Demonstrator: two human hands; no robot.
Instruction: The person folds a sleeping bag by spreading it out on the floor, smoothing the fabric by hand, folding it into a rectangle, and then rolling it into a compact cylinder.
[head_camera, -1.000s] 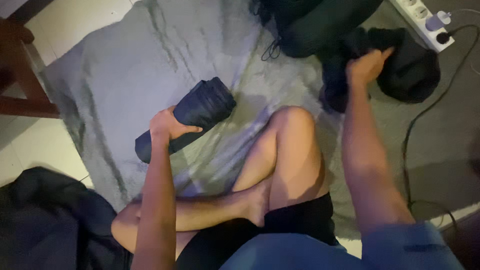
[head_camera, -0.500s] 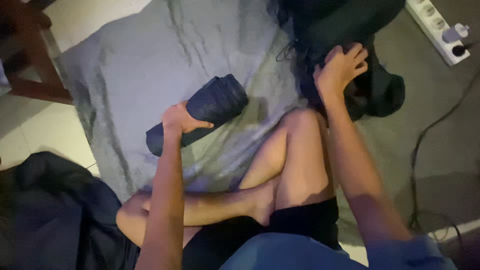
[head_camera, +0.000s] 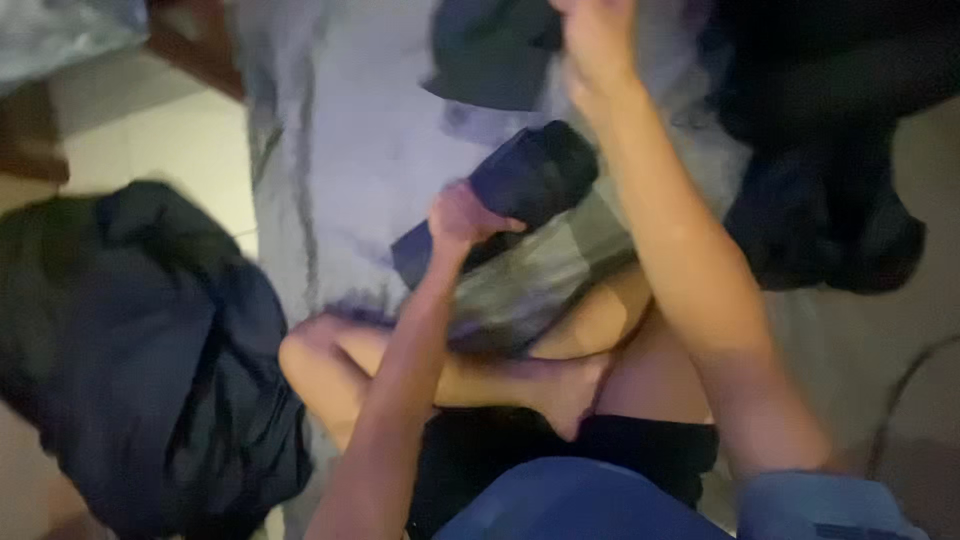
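Currently I'm clenching my left hand (head_camera: 462, 215) around the rolled dark garment (head_camera: 515, 190) mid-blanket; my right hand (head_camera: 598, 40) is reaching the far edge, grip unclear. Next, I judge, needs pulling another garment close.

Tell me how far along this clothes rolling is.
Done, it seems: one dark garment sits as a tight roll on the grey sheet, the left hand resting on it. In hand: the right hand grips another dark garment at the top edge. Left: a loose dark pile to the right and another to the left.
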